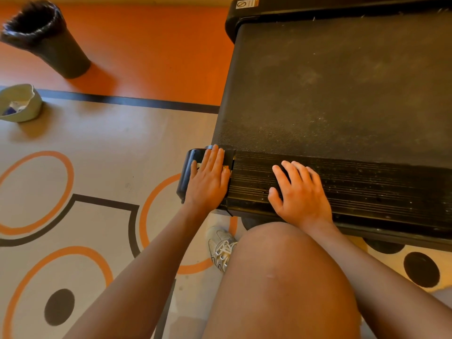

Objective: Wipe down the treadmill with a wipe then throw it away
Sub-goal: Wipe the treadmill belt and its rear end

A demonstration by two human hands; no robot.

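— Black pebbled rubber is stretching out ahead of us: we are crouching at the rear end of the wide, dust-speckled black treadmill [342, 81].

— Are we holding a wipe?

— We are not seeing one. Our left hand [209, 182] is resting flat, fingers straight and together, on the glossy black plastic end cap [189, 167] at the near-left corner. Our right hand [300, 194] is lying spread and empty on the ribbed black rear strip [379, 184].

— So where is it?

— Perhaps in the pale round soft-sided tub [20, 104] on the floor well to our left. Something white and blue is showing inside, but we cannot tell what. A wipe will likely be handling light, limp and damp, so we are planning to pinch it bunched, then press it under a flat palm.

— And the room?

— We are working on a tan vinyl floor [97, 143] with orange rings and dark dots. The tall black lined bin [46, 37] is standing well apart, far left.
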